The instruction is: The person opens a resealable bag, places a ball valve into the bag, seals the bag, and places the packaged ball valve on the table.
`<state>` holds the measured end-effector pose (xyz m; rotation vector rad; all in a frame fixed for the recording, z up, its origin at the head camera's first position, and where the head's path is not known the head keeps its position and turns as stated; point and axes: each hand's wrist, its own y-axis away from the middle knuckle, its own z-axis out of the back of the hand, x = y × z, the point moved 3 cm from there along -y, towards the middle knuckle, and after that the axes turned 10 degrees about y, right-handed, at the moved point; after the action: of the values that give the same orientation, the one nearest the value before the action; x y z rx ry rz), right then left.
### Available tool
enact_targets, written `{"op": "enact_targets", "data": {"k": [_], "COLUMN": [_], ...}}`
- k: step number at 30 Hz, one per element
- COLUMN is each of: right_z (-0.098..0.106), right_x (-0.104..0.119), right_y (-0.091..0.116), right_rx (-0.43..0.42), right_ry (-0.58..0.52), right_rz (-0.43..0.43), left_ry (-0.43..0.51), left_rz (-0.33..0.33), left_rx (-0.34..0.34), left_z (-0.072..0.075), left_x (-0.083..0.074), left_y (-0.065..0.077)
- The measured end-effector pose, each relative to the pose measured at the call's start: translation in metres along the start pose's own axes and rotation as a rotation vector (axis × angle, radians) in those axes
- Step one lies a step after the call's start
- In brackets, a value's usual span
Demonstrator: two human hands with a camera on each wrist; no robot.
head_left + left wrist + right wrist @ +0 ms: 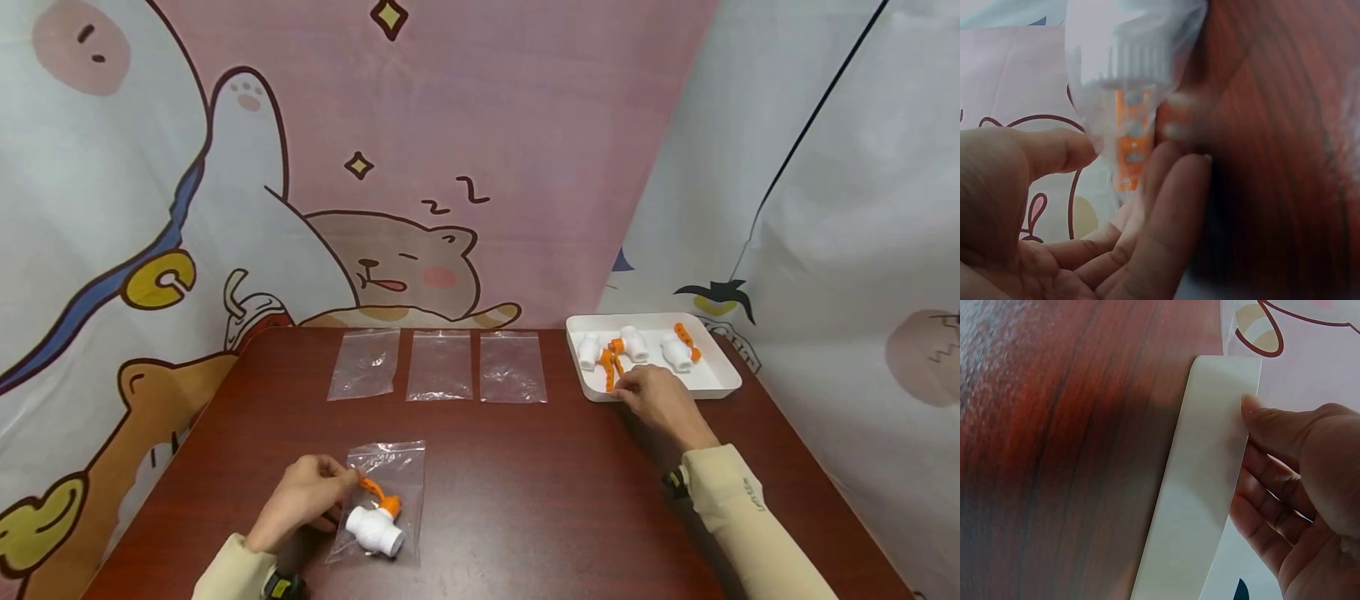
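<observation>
A clear zip bag [408, 483] lies on the table at the front left with a white ball valve [375, 530] inside it. The valve's orange handle [389, 504] points toward my left hand [306, 496]. That hand has its thumb and fingers on either side of the bag beside the handle, as the left wrist view shows. My right hand [663, 402] is at the near wall of a white tray [712, 385]. Its thumb overlaps the rim, while the curled fingers reach behind the wall, fingertips hidden. Close to them in the tray lies an orange handle [609, 371].
In the tray are white valves [633, 343] with orange handles. Three flat zip bags, left [365, 364], middle [440, 365] and right [513, 367], lie in a row along the table's back edge. A printed cloth [540, 167] hangs behind the table.
</observation>
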<state>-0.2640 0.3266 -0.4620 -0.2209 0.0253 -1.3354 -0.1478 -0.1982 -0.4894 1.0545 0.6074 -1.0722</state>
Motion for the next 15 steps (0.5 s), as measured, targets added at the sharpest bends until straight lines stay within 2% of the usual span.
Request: {"op": "enact_targets", "data": {"k": [4,8,15], "right_z": [0.000,0.000,0.002], "right_x": [0.001,0.001,0.003], "right_y": [-0.001,-0.002,-0.001], "right_rx": [-0.004,-0.007,0.005], "right_ry": [0.001,0.003,-0.007], "right_rz": [0.007,0.006,0.009], "left_ry": [-0.048,-0.101,-0.222], "left_rz": [-0.011,-0.063,-0.291], "left_rx": [-0.018,-0.061,-0.170], "left_z": [0.008,0.020,0.035], "left_x": [-0.003,-0.012,-0.037], "left_y": [-0.003,-0.008,-0.027]}}
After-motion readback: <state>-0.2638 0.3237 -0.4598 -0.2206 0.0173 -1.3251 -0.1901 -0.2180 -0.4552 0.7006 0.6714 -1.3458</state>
